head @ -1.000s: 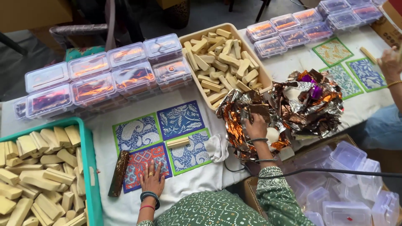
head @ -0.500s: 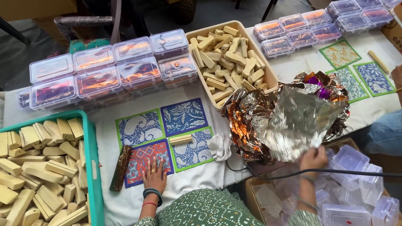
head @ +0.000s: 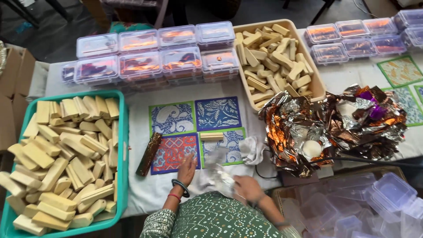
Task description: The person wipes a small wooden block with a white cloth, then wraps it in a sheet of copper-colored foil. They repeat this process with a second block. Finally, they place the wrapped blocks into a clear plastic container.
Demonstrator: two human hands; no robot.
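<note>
Silver foil sheet lay on the counter's white cloth, at the lower edge of the patterned mats. Right hand gripped its near end, fingers curled on it, blurred. Left hand pressed flat beside it, fingers together. A pale bar sat above; a wrapped brown bar lay left, near the green tub.

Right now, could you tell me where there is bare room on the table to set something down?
A bare strip of white cloth runs between the lidded boxes and the patterned mats. Another lies between the beige tray and the far boxes. The foil heap, green crate and both hands crowd the near edge.
</note>
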